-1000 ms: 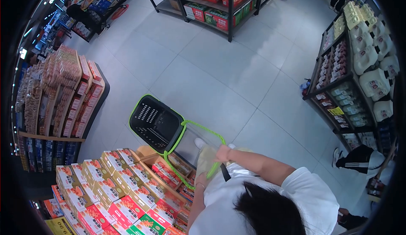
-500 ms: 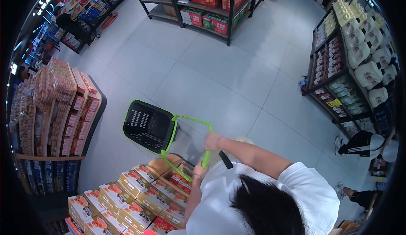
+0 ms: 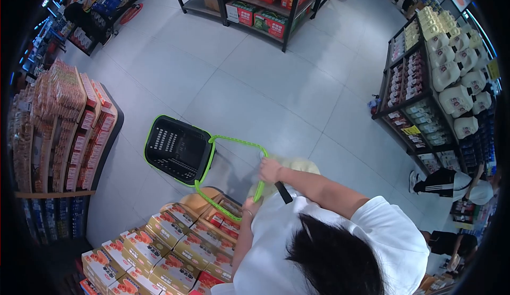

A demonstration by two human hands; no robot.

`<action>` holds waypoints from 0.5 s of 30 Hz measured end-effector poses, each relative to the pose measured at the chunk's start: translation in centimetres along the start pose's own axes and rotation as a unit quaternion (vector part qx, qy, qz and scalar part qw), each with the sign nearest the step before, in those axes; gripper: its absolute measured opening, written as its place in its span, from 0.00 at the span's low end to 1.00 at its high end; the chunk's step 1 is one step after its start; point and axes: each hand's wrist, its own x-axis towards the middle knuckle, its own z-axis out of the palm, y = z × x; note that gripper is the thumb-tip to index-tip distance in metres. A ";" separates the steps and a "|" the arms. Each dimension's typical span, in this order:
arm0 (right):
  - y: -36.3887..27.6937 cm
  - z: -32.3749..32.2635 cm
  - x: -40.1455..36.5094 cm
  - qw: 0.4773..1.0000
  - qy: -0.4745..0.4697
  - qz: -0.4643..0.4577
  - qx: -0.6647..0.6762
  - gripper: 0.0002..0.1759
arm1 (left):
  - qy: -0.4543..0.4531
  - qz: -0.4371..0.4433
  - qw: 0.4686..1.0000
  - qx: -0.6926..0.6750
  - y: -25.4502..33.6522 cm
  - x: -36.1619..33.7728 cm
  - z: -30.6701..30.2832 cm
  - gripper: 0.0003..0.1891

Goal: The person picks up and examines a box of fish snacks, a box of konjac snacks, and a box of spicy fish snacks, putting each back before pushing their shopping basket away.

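A black shopping basket with a bright green rim is on the floor ahead and to the left, its inside showing no goods. Its long green handle reaches back to my body. My right hand is closed around the handle's end bar. Lower down, my left hand grips the same bar near its other corner, with the fingers partly hidden. A short black strap-like piece sticks out beside my right forearm.
Stacked gold food boxes stand close on my left. Farther left is a shelf of packaged goods. A dark rack with red boxes stands ahead, and a rack of white jugs at right. People are at the right edge.
The basket and surrounding shelves have shifted slightly left in view, and the far racks slightly up. Both hands stay on the handle.
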 end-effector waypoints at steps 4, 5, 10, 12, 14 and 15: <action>1.2 -3.6 0.7 0.990 -0.138 -0.023 0.020 0.27 | 0.018 0.059 0.997 0.053 -2.9 2.2 0.6 0.24; 1.7 -3.9 0.6 0.984 -0.163 -0.072 0.017 0.25 | 0.022 0.060 0.996 0.057 -2.8 2.0 0.5 0.24; 3.0 -5.8 2.8 0.974 -0.164 -0.155 0.002 0.21 | 0.061 -0.020 0.996 0.064 3.6 -2.4 -2.9 0.18; 2.2 -6.9 3.7 0.977 -0.165 -0.133 -0.014 0.17 | 0.068 -0.041 0.996 0.039 4.7 -3.7 -4.0 0.15; 1.8 -7.9 4.0 0.970 -0.132 -0.199 -0.046 0.12 | 0.052 -0.030 0.998 0.024 5.2 -4.8 -5.7 0.15; 1.7 -7.9 3.5 0.971 -0.131 -0.196 -0.041 0.12 | 0.031 -0.038 0.999 -0.014 6.8 -6.1 -6.6 0.16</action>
